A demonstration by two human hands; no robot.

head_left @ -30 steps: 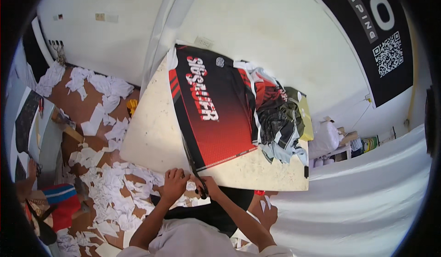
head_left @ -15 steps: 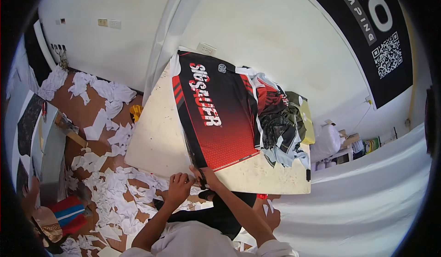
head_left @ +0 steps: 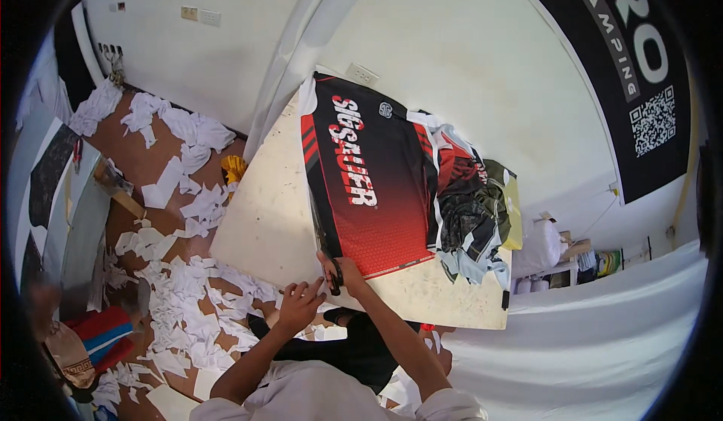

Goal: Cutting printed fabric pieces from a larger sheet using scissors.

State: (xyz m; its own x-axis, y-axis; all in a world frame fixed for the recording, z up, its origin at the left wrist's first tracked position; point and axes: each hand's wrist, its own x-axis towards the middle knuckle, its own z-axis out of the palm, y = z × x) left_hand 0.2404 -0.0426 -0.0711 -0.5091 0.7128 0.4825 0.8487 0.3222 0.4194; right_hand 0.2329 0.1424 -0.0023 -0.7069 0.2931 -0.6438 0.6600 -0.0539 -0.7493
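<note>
A black-and-red printed fabric panel point(head_left: 392, 218) with pale lettering and white edging lies flat on the pale board point(head_left: 260, 229). My right hand point(head_left: 348, 276) grips black-handled scissors point(head_left: 334, 276) at the panel's near left corner. The blades point away from me along its left edge; how far they are apart is too small to tell. Just left of the scissors, my left hand point(head_left: 300, 306) hovers by the board's near edge, fingers bent but apart, with nothing visible in them. A crumpled pile of printed garments point(head_left: 471, 214) covers the panel's right side.
White fabric scraps point(head_left: 184, 300) litter the brown floor at left. A white wall point(head_left: 429, 52) rises behind the board. White curtain cloth point(head_left: 580, 346) hangs at right. At far left sits another table point(head_left: 71, 202), with a co-worker's blurred hand point(head_left: 44, 300) near it.
My right hand and the scissors have moved slightly away from me along the panel's left edge. My left hand stays close by, fingers more spread. The whole view has shifted and tilted a little.
</note>
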